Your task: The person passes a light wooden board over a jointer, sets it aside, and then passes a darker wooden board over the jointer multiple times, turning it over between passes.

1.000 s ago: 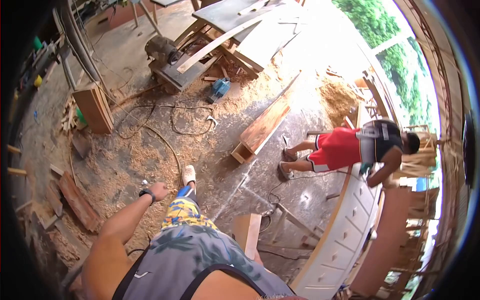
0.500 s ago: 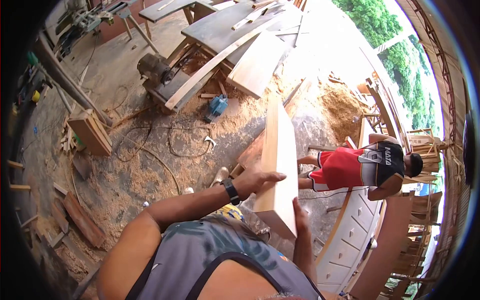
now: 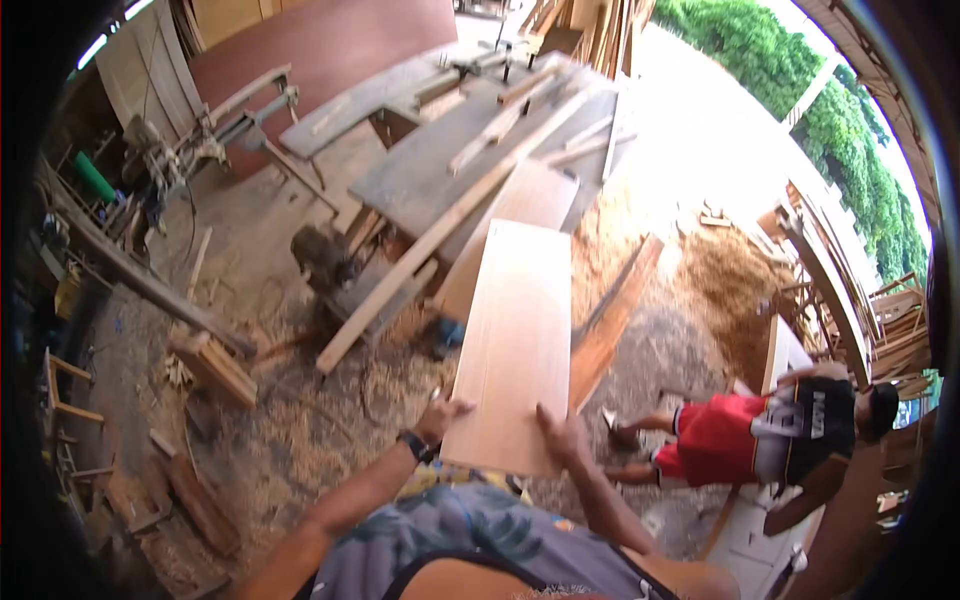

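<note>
A pale, flat wooden board (image 3: pixel 515 330) is held out in front of my body, its broad face turned up toward me. My left hand (image 3: pixel 438 415), with a dark watch on the wrist, grips the near left edge, thumb on top. On the opposite edge my right hand (image 3: pixel 562 437) is closed, its thumb also lying on the face. The fingers under the board are hidden. Beyond it, a second pale board (image 3: pixel 545 190) rests on the grey worktable (image 3: pixel 400 195), partly covered by the held one.
A long wooden strip (image 3: pixel 425 250) juts over the table's near edge, above a motor (image 3: pixel 318 250). A blue power tool (image 3: pixel 447 332) sits on the sawdust-strewn floor. At right, a person in red shorts (image 3: pixel 715 440) stands near a white drawer cabinet (image 3: pixel 750 535). A brown plank (image 3: pixel 610 330) lies ahead.
The board has turned from edge-up to broad face up and now points forward at the worktable. Both hands have moved with it, and my view has lifted toward the table.
</note>
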Tool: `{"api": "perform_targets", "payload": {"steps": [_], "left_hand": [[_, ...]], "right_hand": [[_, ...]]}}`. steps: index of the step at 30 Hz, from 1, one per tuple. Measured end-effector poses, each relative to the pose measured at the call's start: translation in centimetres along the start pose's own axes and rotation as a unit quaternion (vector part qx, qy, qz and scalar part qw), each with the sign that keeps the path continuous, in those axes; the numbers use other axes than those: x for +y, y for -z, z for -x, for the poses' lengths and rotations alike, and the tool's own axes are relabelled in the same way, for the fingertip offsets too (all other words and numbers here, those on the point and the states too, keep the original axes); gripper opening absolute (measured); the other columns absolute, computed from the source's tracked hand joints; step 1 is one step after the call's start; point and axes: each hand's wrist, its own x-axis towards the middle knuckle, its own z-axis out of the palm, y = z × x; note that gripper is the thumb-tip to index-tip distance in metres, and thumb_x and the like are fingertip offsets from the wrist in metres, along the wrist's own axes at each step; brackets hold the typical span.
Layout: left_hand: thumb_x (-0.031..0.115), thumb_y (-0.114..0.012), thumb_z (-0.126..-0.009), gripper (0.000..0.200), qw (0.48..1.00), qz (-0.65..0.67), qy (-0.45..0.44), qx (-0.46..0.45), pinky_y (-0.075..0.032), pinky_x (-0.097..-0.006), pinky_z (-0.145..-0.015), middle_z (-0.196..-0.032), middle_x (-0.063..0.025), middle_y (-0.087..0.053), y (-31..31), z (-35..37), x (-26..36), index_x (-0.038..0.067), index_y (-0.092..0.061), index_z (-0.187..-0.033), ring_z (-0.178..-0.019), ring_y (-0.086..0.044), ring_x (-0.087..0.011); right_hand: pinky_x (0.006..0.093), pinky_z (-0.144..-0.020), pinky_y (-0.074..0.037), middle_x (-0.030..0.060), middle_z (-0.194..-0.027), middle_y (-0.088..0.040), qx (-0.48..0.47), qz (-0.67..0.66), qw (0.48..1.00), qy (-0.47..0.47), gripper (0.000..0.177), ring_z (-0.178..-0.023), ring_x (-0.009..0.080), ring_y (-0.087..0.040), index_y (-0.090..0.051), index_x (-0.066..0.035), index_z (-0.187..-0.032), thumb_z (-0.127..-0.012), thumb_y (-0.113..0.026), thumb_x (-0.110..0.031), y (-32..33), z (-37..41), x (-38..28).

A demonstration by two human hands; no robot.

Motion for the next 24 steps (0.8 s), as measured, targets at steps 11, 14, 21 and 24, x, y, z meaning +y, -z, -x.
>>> {"api": "perform_targets", "payload": {"steps": [11, 14, 21, 24], "left_hand": [[0.026, -0.065, -0.097, 0.061, 0.98, 0.093, 0.167, 0.051, -0.052, -0.0377, -0.1, -0.131, -0.0147, -0.064, 2.1, -16.9, 4.0, 0.001, -0.043, -0.148, -0.118, -0.063, -0.022], [0.03, -0.072, -0.092, 0.077, 0.968, 0.113, 0.218, 0.047, -0.047, -0.0405, -0.106, -0.135, -0.0166, -0.061, 3.1, -16.6, 7.0, 0.001, -0.035, -0.153, -0.124, -0.059, -0.0255], [0.023, -0.068, -0.093, 0.094, 0.886, 0.381, 0.097, 0.247, -0.043, -0.0423, -0.112, -0.159, -0.0239, -0.038, 4.3, -17.4, 5.4, 0.002, -0.012, -0.164, -0.141, -0.047, -0.0368], [0.018, -0.063, -0.097, 0.074, 0.904, 0.376, 0.096, 0.179, -0.051, -0.043, -0.104, -0.152, -0.0166, -0.049, 2.0, -14.7, 8.3, 0.001, -0.028, -0.16, -0.127, -0.06, -0.028]], "right_hand": [[0.0419, -0.097, -0.053, 0.0216, -0.124, -0.071, 0.029, -0.136, 0.99, 0.019, 0.064, -0.114, 0.0333, -0.069, -0.062, -0.004, -0.137, -0.095, -0.069, -0.051, -1.0, -19.9, -0.4], [0.0424, -0.098, -0.052, 0.0212, -0.122, -0.072, 0.061, -0.106, 0.992, 0.025, 0.069, -0.115, 0.0354, -0.068, -0.061, -0.003, -0.138, -0.093, -0.069, -0.054, -1.9, -23.4, -3.3], [0.0456, -0.1, -0.052, 0.0241, -0.123, -0.071, -0.088, 0.143, 0.977, 0.133, 0.071, -0.115, 0.04, -0.068, -0.067, -0.003, -0.132, -0.091, -0.066, -0.061, -4.5, -23.6, -5.0], [0.0402, -0.097, -0.054, 0.0218, -0.119, -0.074, -0.098, -0.015, 0.986, 0.137, 0.063, -0.112, 0.0334, -0.071, -0.072, 0.001, -0.124, -0.092, -0.069, -0.054, -6.6, -20.2, 0.4]]}}
